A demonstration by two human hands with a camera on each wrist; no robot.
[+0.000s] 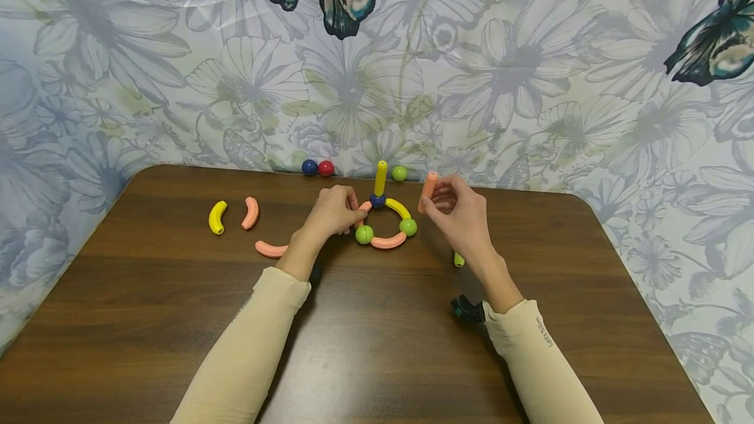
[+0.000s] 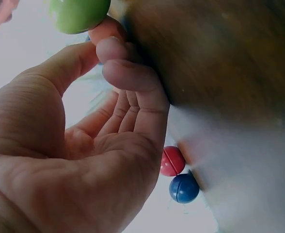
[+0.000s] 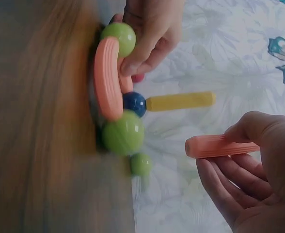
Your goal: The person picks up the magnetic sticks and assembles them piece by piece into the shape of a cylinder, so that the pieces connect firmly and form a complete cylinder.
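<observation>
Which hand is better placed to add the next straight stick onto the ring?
Probably the right. The right hand already pinches the orange stick just beside the ring, level with the upright yellow stick. The left hand is busy gripping the ring's left side, steadying it.

left hand [image 1: 332, 209]: fingers curled, pinching, low at table's far middle | right hand [image 1: 456, 209]: raised just beside, fingertips pinching | both forearms sleeved

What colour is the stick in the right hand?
Orange-pink: the straight stick held by the right hand, clearest in the right wrist view.
</observation>
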